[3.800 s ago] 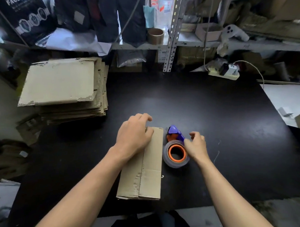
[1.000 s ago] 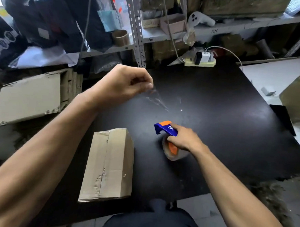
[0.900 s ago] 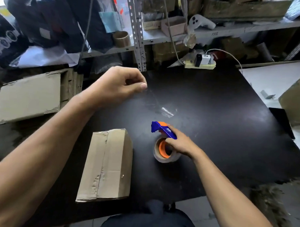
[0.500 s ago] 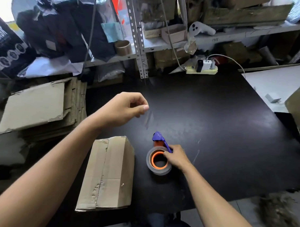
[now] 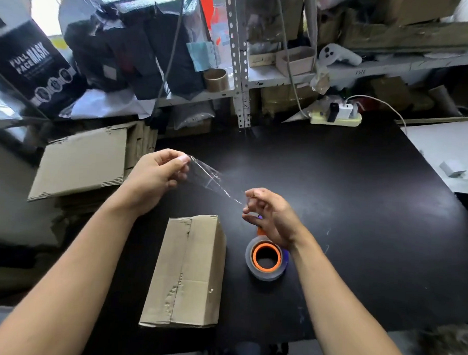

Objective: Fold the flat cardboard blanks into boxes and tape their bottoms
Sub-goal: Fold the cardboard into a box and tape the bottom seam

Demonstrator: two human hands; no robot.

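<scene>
A folded cardboard box point(image 5: 189, 274) lies on the black table point(image 5: 359, 208) with its flap seam facing up. Above and beyond it, a strip of clear tape point(image 5: 214, 180) stretches in the air between my hands. My left hand point(image 5: 156, 180) pinches the strip's left end. My right hand point(image 5: 271, 214) pinches its right end between thumb and fingertips. The tape dispenser point(image 5: 267, 258), a clear roll on an orange core with a blue cutter, lies on the table just under my right wrist, right of the box.
A stack of flat cardboard blanks point(image 5: 87, 164) sits at the table's left edge. A power strip point(image 5: 335, 118) with plugs lies at the back. Cluttered metal shelves point(image 5: 257, 80) rise behind the table. A white surface point(image 5: 446, 147) adjoins on the right.
My right hand let go of the dispenser, which now lies flat on the table, and rose to pinch the free end of the tape strip. My left hand still holds the other end.
</scene>
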